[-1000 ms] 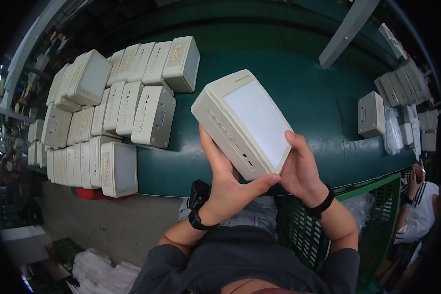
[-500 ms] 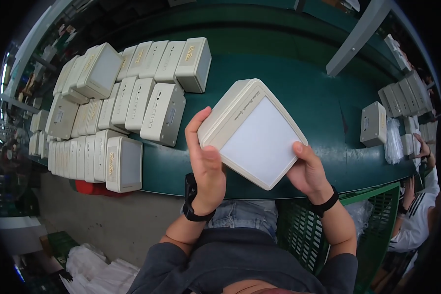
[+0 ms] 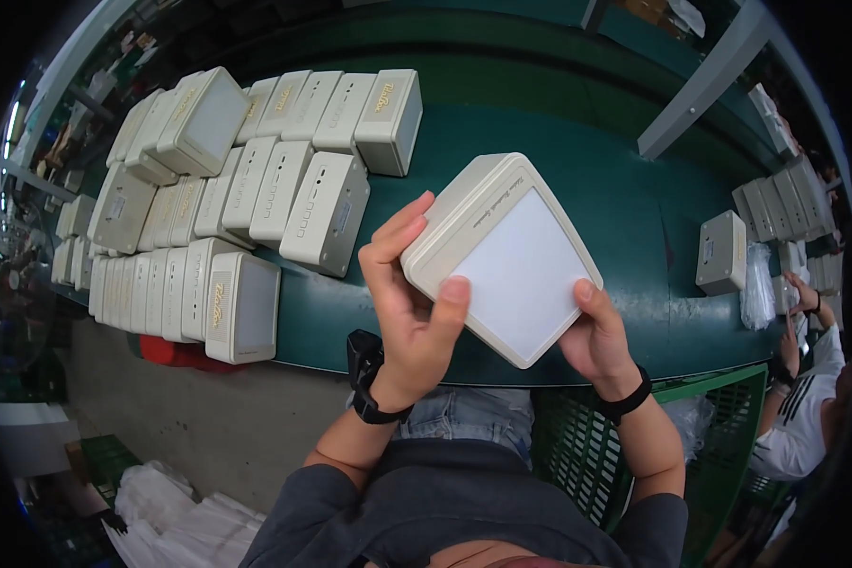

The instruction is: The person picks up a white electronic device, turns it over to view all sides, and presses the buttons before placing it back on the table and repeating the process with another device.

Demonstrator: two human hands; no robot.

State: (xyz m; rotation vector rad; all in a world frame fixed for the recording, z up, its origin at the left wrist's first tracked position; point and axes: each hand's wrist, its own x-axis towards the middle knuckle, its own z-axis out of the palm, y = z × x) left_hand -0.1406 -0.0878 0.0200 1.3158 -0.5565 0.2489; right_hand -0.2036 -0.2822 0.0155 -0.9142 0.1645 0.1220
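Box (image 3: 521,275), cream, rounded corners, smooth pale panel, held tilted over the green table (image 3: 625,237), by its near edge. Left grip (image 3: 407,327) clasps the left corner; right grip (image 3: 598,346) pinches the lower right edge. Box rows (image 3: 322,208) crowd left; wider room right.

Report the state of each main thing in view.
Held box: tilted, pale panel facing the camera
Left hand: gripping it, thumb on front
Right hand: gripping it, thumb at panel's edge
Boxes at left: lined up in rows
Clear plastic at right: bunched up
Green crate: open-topped
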